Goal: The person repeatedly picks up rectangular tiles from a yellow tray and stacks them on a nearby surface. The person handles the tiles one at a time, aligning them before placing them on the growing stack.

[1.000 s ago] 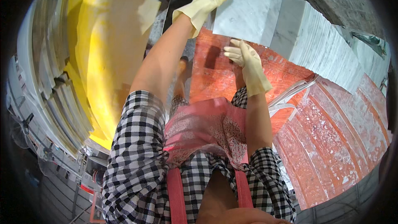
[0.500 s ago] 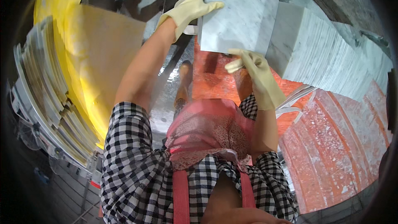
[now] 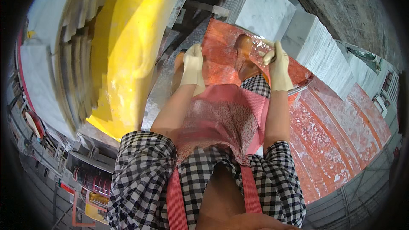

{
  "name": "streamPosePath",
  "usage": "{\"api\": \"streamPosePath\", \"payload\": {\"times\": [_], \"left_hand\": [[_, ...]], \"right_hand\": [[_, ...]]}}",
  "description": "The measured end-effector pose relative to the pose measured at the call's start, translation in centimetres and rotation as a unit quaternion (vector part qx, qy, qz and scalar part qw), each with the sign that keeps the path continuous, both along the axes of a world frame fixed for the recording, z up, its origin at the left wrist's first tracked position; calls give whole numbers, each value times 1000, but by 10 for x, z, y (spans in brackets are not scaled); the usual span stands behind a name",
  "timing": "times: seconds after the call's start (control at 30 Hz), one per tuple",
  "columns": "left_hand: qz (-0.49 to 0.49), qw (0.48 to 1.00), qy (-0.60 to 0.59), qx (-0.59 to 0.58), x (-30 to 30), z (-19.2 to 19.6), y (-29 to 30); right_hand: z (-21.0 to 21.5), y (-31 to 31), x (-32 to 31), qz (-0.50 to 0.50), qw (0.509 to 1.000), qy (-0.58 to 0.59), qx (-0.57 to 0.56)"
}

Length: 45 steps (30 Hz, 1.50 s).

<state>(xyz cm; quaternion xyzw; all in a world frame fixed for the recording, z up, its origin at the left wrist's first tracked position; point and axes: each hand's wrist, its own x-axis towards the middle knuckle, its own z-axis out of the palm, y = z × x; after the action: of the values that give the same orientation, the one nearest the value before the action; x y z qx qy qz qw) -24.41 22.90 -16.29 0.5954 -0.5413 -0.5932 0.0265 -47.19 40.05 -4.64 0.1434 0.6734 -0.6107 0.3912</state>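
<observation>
Both my hands wear cream rubber gloves. My left hand (image 3: 192,66) hangs above my lap, fingers folded together, with nothing visible in them. My right hand (image 3: 277,67) is raised over the orange sheet (image 3: 219,57), its thumb and fingers partly curled and apart, and I make out nothing held between them. Beyond it stands a stack of white marble tiles (image 3: 266,12) with grey veins; neither hand touches it. To its right, a long row of marble tiles (image 3: 326,53) stands on edge.
On the left, a yellow sheet (image 3: 128,55) lies beside blurred upright slabs (image 3: 76,59). A worn orange-and-white covered surface (image 3: 330,145) spreads at the right. Dark metal bars (image 3: 187,21) run behind my left hand. A pink apron (image 3: 213,119) covers my lap.
My left hand has let go of the marble tile stack and come back toward my lap, its fingers closing. My right hand has shifted slightly right. The view has swung, showing more on the left.
</observation>
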Motion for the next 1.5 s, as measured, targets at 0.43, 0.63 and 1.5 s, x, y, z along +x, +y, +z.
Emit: {"api": "streamPosePath", "payload": {"times": [0.43,0.63,1.5], "left_hand": [[92,907,134,388,-128,37,-2],[162,856,156,465,-140,59,-19],[79,920,264,280,-65,168,47]], "right_hand": [[-10,-127,-126,238,906,331,116],[-59,-212,-121,435,643,528,345],[34,80,-45,122,866,431,220]]}}
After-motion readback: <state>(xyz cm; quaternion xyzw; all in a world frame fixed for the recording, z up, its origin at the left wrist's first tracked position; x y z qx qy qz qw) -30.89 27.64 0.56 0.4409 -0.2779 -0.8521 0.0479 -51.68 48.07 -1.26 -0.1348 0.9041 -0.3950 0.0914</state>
